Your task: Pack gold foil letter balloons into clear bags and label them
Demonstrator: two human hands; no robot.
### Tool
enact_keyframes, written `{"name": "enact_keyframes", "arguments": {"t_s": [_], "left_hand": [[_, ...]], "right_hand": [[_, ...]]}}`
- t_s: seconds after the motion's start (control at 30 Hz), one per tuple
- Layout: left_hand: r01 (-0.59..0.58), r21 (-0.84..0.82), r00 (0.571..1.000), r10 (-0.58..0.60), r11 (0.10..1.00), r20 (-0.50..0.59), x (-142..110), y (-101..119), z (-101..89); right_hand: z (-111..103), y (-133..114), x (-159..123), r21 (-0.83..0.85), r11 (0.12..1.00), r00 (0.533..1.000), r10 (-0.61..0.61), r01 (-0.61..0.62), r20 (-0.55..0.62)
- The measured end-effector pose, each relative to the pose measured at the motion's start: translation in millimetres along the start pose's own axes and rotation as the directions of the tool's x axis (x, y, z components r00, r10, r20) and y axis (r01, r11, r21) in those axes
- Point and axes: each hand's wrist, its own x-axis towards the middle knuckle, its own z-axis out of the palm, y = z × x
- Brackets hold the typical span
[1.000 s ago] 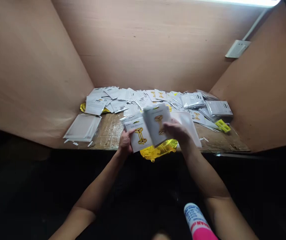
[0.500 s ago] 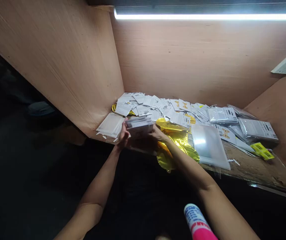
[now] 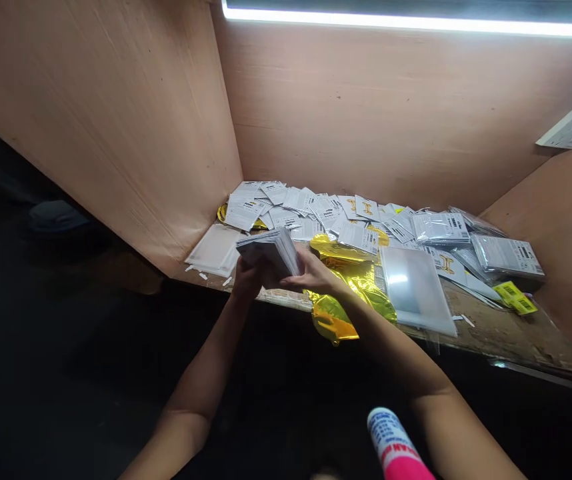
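Both hands hold a stack of white printed packets (image 3: pixel 269 252) at the front of the wooden table. My left hand (image 3: pixel 246 280) grips it from below on the left. My right hand (image 3: pixel 311 273) has its fingers against the stack's lower right side. Just right of my right hand, partly under my forearm, lies a crumpled gold foil balloon (image 3: pixel 339 297). Behind the hands spreads a loose pile of white packets (image 3: pixel 311 213), some printed with a gold shape.
Plywood walls (image 3: pixel 116 133) surround the worn wooden table (image 3: pixel 506 337). A clear plastic sheet (image 3: pixel 413 290) lies right of the balloon, and a flat white bundle (image 3: pixel 211 250) lies left. Yellow tags (image 3: pixel 513 298) sit far right. A pink-and-white can (image 3: pixel 391 443) stands below.
The two packets held apart over the table are now gathered into one stack. My hands have moved left of the gold balloon, which now lies spread out, and the view has turned.
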Motion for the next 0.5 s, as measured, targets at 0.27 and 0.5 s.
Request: {"name": "enact_keyframes", "arguments": {"t_s": [0.27, 0.5], "left_hand": [[-0.166, 0.011, 0.967, 0.165, 0.986, -0.196, -9.9, 8.6, 49.8], [-0.027, -0.058, 0.894, -0.002, 0.998, -0.448, -15.5, 12.3, 42.8]], "right_hand": [[25.4, -28.9, 7.6, -0.647, 0.733, 0.947, -0.015, -0.209, -0.322], [59.5, -30.8, 15.5, -0.795, 0.602, 0.995, -0.097, 0.081, 0.028]]}}
